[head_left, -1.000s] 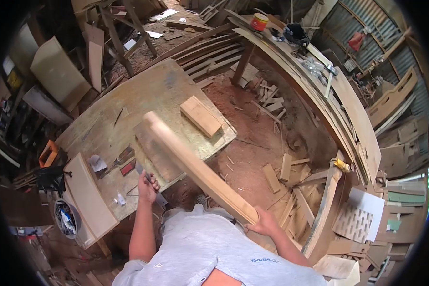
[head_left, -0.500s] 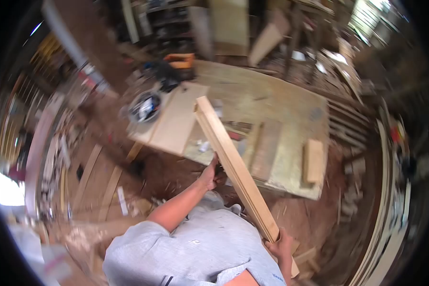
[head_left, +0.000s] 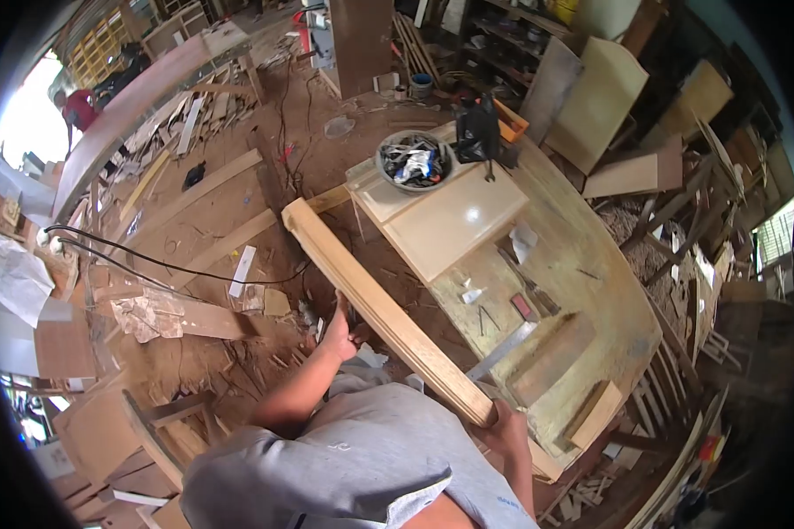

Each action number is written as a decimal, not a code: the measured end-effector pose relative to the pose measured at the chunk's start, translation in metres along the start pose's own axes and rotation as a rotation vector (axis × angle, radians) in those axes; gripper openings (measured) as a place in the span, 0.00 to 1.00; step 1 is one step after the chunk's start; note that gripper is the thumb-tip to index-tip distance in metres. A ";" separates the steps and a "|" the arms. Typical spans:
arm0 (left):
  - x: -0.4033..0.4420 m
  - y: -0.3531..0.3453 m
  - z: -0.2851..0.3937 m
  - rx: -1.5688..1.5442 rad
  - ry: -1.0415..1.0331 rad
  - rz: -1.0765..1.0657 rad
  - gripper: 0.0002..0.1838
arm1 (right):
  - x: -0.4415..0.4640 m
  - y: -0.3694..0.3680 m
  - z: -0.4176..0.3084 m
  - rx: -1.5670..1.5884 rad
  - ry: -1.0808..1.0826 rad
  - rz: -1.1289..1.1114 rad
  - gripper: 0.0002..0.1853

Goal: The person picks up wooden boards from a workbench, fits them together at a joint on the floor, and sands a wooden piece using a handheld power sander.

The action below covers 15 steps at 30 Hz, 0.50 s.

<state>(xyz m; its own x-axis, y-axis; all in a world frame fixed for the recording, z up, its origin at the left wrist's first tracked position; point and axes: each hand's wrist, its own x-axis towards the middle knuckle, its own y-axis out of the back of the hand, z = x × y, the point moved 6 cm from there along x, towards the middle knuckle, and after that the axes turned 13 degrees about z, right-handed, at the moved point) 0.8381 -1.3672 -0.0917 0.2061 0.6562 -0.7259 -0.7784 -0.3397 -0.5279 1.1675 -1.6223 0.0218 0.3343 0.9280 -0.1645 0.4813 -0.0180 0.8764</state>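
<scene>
A long pale wooden beam [head_left: 384, 309] with grooves along its side slants across my front, its far end raised to the upper left. My right hand [head_left: 505, 429] is closed around the near end, beside the worktable corner. Farther along, my left hand [head_left: 337, 335] grips the beam's near side, thumb up; its fingertips are partly hidden. The worktable [head_left: 604, 264] lies just beyond the beam. On it are a flat panel [head_left: 459, 225], a metal ruler [head_left: 503, 350], a small red block [head_left: 522, 307] and a short wood block [head_left: 595, 414].
A tub of odds and ends [head_left: 381, 167] and a black plastic bag [head_left: 476, 132] sit at the table's far end. A black cable [head_left: 176, 267] crosses the littered floor on the left. Boards [head_left: 600, 101] lean at the back. A person in red [head_left: 79, 109] is far left.
My view has turned left, so the worktable now appears farther right. The beam's far end has swung left with both hands still on it.
</scene>
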 end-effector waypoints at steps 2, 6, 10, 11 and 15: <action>0.015 0.026 0.028 -0.057 -0.017 0.086 0.34 | 0.036 -0.007 -0.035 -0.050 0.027 -0.042 0.30; 0.053 0.065 0.086 -0.111 -0.064 0.054 0.37 | 0.108 -0.024 -0.104 -0.123 0.046 -0.129 0.32; 0.099 0.106 0.142 -0.183 -0.017 0.166 0.33 | 0.180 -0.042 -0.184 -0.143 0.124 -0.196 0.31; 0.112 0.116 0.155 -0.210 -0.008 0.200 0.29 | 0.195 -0.043 -0.202 -0.134 0.141 -0.205 0.30; 0.113 0.105 0.225 -0.261 -0.057 0.129 0.22 | 0.251 -0.053 -0.260 -0.108 0.216 -0.220 0.31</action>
<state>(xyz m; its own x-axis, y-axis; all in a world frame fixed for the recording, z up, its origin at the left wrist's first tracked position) 0.6463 -1.1772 -0.1294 0.0759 0.6309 -0.7721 -0.6159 -0.5793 -0.5339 1.0148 -1.2920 0.0522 0.0469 0.9629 -0.2659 0.4302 0.2208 0.8753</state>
